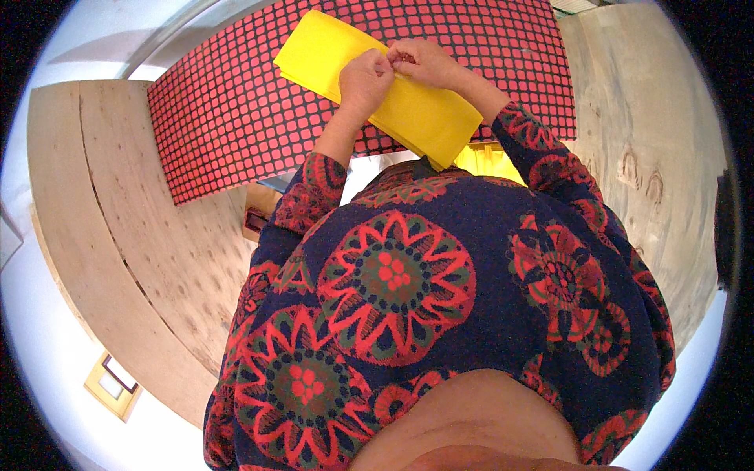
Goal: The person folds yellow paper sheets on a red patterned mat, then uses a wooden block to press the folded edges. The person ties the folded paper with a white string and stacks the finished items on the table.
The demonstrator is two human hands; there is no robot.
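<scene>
A folded bright yellow cloth [430, 115] lies slantwise over the table in front of me, its near corner reaching past the edge towards my body. Along the far side of its middle, my left hand [366, 79] pinches the fabric between thumb and fingers. Close beside it, almost touching, my right hand [421, 62] has its fingertips curled on the same edge. Whatever small thing may be between the fingertips is too hidden to tell. Several layers show at the cloth's left end.
A red and black checked cover [235, 126] is spread beneath the yellow cloth. Wooden boards lie to the left [147, 194] and right [642, 118]. More yellow fabric [492, 160] hangs below the table edge near my right forearm. A brown box [259, 206] sits below on the left.
</scene>
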